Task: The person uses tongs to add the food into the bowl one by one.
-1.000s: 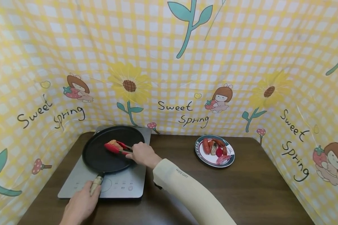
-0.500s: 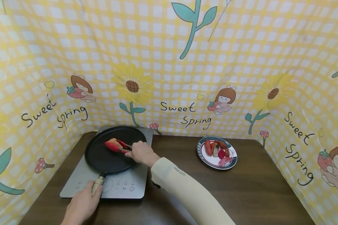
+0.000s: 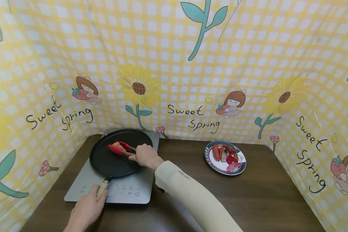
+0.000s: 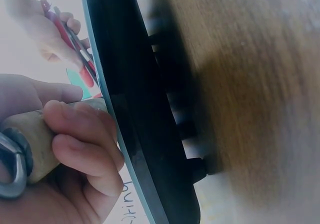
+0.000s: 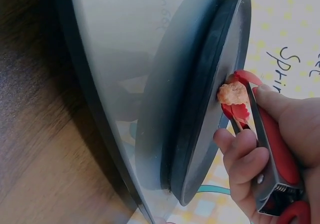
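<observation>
Left grip (image 3: 88, 206) holds the beige pan handle (image 3: 102, 189), right grip (image 3: 146, 157) the red-and-silver tongs (image 5: 276, 146). Slackening could drop the craggy orange-brown lump (image 5: 233, 93).

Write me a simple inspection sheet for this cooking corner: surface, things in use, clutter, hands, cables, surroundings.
Surface: dark wooden table, bearing a flat grey cooktop.
Things in use: black pan on the cooktop; red-tipped tongs with a browned piece of food between their tips.
Clutter: patterned plate with assorted food, to the right of the cooktop.
Hands: left hand grips the pan handle; right hand holds the tongs.
Cables: nothing seen.
Surroundings: yellow-checked cloth printed with flowers and "Sweet Spring".
</observation>
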The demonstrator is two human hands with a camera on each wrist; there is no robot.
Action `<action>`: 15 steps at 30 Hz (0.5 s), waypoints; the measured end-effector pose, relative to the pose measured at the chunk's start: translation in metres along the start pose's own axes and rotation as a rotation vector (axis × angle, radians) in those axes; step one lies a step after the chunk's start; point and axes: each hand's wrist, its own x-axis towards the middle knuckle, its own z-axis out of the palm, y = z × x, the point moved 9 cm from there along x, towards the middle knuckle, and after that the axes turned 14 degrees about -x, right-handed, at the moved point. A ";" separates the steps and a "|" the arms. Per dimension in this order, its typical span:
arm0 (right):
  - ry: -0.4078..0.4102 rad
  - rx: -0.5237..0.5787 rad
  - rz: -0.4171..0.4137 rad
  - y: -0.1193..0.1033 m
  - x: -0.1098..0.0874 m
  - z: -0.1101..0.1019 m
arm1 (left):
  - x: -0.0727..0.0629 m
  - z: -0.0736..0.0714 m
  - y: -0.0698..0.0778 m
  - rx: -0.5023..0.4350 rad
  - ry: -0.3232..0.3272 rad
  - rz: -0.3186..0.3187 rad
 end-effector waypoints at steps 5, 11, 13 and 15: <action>-0.009 -0.013 -0.009 0.001 -0.004 0.002 | 0.000 0.004 -0.002 -0.013 -0.030 -0.022; 0.007 0.000 0.010 0.008 -0.008 0.000 | -0.002 0.003 -0.002 -0.018 -0.042 -0.021; 0.021 0.005 0.015 0.012 -0.008 -0.003 | -0.002 0.002 -0.001 -0.013 -0.035 -0.007; 0.032 0.014 0.016 0.015 -0.009 -0.007 | 0.000 0.000 -0.001 -0.010 -0.031 0.004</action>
